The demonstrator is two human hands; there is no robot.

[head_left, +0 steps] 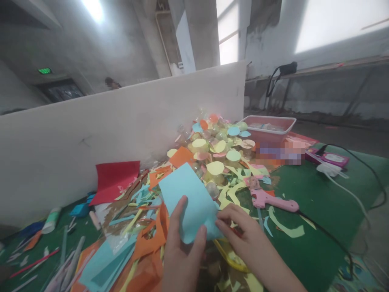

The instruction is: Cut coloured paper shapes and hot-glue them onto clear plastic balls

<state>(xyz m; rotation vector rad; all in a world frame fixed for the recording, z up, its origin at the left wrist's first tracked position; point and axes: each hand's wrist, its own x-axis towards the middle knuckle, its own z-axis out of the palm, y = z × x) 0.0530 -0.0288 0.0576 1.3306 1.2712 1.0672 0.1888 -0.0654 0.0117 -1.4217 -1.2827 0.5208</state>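
Concrete walls and a white divider back your green table, which is strewn with paper scraps. Your left hand and right hand both pinch a plain light-blue sheet, held tilted just above the scraps. A pink tub at the far edge holds clear items too blurred to tell.

This is a bare craft workshop: raw concrete walls and pillars, a green desk strewn with coloured paper scraps, a pink glue gun near its far right corner, and a white partition board along its far edge.
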